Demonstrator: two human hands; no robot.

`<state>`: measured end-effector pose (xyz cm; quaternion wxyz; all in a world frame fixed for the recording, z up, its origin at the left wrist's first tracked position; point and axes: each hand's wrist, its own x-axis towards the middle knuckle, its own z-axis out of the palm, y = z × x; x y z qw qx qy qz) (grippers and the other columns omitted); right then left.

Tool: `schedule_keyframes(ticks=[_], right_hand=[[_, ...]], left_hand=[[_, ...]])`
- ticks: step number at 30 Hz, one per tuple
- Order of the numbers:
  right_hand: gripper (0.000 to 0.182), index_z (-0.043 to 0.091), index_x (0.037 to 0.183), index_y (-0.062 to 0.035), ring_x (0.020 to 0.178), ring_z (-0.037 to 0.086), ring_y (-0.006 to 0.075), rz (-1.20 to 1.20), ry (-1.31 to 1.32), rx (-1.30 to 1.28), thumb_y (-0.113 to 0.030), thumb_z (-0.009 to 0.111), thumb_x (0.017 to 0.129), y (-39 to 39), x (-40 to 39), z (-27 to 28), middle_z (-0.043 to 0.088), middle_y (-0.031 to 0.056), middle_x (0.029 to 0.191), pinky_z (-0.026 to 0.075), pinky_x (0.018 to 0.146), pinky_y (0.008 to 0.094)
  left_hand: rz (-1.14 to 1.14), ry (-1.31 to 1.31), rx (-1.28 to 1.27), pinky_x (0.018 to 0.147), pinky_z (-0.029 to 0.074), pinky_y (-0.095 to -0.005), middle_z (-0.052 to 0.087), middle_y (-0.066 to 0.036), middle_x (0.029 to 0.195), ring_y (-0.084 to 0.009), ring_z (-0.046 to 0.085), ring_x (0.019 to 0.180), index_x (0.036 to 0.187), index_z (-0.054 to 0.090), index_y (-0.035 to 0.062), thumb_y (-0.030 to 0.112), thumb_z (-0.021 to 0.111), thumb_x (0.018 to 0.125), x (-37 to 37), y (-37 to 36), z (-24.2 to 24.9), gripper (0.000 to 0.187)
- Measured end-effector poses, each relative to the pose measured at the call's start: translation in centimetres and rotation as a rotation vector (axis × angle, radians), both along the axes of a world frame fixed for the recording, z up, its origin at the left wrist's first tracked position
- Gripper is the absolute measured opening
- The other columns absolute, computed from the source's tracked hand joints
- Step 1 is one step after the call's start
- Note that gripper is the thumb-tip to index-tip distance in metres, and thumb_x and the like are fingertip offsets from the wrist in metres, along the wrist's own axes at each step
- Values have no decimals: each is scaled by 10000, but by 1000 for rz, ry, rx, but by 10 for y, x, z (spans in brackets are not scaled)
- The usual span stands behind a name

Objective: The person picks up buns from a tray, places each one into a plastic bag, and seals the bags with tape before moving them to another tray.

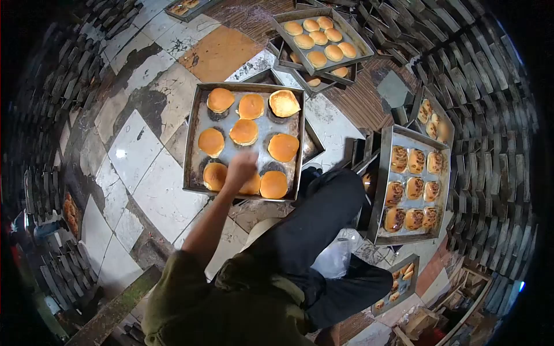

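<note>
My left hand (243, 164) reaches over a square metal tray (188, 138) of round golden buns. Motion smears its fingers, so what they hold, if anything, does not show. Just below the hand lies a bun (250, 185), partly covered by my wrist. Another bun (243, 132) sits right above the hand in the middle of the tray. In the upper right corner, one bun (284, 104) looks paler and rougher than the smooth, shiny others. Dark round marks show on the tray beside several buns. My right hand is out of view.
A tray of plain buns (279, 23) rests on other trays at the back. To the right stands a tray of buns with brown topping (378, 196). A clear plastic bag (333, 258) lies by my legs. Stacked trays (479, 132) line both sides of the tiled floor (144, 155).
</note>
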<state>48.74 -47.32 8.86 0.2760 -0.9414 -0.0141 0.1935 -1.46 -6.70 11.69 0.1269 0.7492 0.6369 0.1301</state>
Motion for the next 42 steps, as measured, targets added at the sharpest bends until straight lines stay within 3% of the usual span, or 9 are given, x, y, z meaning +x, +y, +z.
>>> schedule_keyframes(ticks=[2,13,16,20,23,29,36,39,42], right_hand=[[489,531,1039,71,895,540,271,4,-8,-4,-395,472,905,2,1,2,560,180,992,437,800,330],[485,528,1069,82,931,538,279,83,-151,13,-373,473,910,-5,27,32,562,198,1028,431,831,335],[485,528,1078,85,941,538,281,256,-471,96,-367,474,912,-8,74,76,562,203,1038,430,839,336],[356,478,1157,47,948,561,223,237,-481,403,-222,468,924,83,62,162,546,162,1084,469,804,334],[304,475,1156,30,931,574,223,245,-114,590,-159,469,918,154,30,168,525,154,1105,485,828,324],[141,588,919,9,743,580,328,756,-438,420,-86,583,816,267,13,138,597,156,852,463,689,340],[887,296,1322,-76,1114,431,392,1109,-513,-317,-366,752,618,339,37,114,369,214,1281,392,913,458],[855,237,1347,-107,1158,430,353,1036,-265,-167,-313,730,680,338,52,122,367,179,1301,407,921,446],[735,201,1350,-124,1134,463,270,444,719,992,-224,653,780,293,26,174,374,104,1297,459,869,375]], left_hand=[[512,-556,193,722,441,-416,561,-175,879,-322,550,849,885,551,32,195,546,771,35,82,-2,199],[14,358,322,742,368,-371,521,-46,904,-210,470,930,816,607,122,237,509,768,73,183,-66,158],[57,247,404,736,388,-408,551,-72,873,-253,498,893,785,619,105,219,546,767,65,180,-51,136],[412,-841,-203,600,469,-398,586,-111,734,-237,578,662,837,630,7,181,567,807,39,194,-44,188],[395,-674,-195,696,486,-329,649,-110,805,-202,611,723,955,631,-3,217,560,808,10,202,-98,274],[330,-881,31,790,442,-282,604,-139,987,-192,572,885,1094,531,-64,169,520,881,96,102,32,316],[134,-1463,-372,782,468,-301,571,-115,976,-189,572,862,1088,491,-19,127,491,902,203,-22,151,237],[78,-1573,-648,809,467,-347,564,-133,1012,-227,573,908,1124,461,3,142,499,890,236,-39,173,275],[-139,-1532,-927,889,395,-478,491,-132,1146,-302,511,1029,1204,421,100,400,426,901,276,-63,164,426]])
